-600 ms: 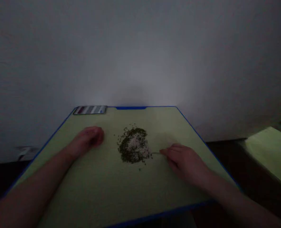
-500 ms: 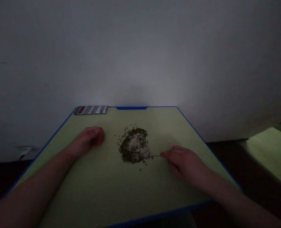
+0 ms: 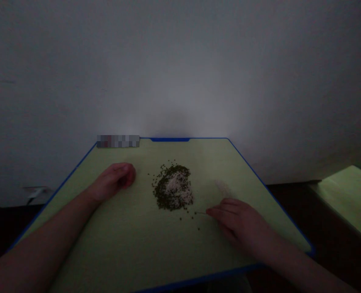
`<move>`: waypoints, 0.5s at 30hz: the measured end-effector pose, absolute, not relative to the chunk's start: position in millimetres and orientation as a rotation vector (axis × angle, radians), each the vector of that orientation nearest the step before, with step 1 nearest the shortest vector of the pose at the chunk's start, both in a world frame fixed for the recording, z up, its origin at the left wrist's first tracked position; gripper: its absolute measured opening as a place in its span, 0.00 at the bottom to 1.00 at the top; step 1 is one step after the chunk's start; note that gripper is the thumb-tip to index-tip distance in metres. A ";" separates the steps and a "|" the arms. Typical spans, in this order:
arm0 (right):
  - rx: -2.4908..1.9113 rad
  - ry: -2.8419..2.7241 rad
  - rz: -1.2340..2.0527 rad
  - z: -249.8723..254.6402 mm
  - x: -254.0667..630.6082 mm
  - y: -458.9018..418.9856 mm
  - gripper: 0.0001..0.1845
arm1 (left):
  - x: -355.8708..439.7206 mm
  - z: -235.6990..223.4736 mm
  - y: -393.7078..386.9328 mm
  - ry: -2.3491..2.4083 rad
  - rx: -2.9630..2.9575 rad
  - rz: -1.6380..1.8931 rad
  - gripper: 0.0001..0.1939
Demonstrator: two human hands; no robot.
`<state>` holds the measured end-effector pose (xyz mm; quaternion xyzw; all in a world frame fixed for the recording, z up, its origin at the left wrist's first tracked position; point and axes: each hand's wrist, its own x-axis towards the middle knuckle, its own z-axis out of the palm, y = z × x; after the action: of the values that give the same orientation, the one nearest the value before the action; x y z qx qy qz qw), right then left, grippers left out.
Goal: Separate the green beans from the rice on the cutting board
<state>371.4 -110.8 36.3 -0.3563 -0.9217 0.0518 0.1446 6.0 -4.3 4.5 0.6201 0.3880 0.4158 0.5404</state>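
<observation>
A mixed pile of small dark green beans, which look like mung beans (image 3: pixel 160 191), and pale rice-like grains (image 3: pixel 176 183) lies mid-table. My right hand (image 3: pixel 238 217) rests right of it, fingers pinching a thin needle-like stick (image 3: pixel 201 213). The stick's tip is beside a single loose bean, just off the pile's lower right edge. A few more beans lie scattered nearby. Behind my right fingers is a small patch of pale grains (image 3: pixel 221 186). My left hand (image 3: pixel 119 179) lies curled on the table left of the pile; no object shows in it.
The pale green table (image 3: pixel 131 244) has a blue edge and stands against a grey wall (image 3: pixel 180 81). At its far left corner sits a flat, pixelated object (image 3: pixel 118 141). Another pale surface (image 3: pixel 351 199) is at the far right. The light is dim.
My right hand has moved toward me with the stick, drawing back from the pile's edge. Several beans now lie apart near the stick's tip. My left hand has stayed put.
</observation>
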 end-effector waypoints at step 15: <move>-1.217 -2.560 -0.391 10.3 355.4 -131.8 0.23 | 5.8 4.9 -4.8 0.883 1.465 0.997 0.24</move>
<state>355.4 -131.8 10.3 -0.4213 -0.8858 -0.1355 0.1397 5.8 -4.8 4.9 0.6186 0.3727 0.4209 0.5489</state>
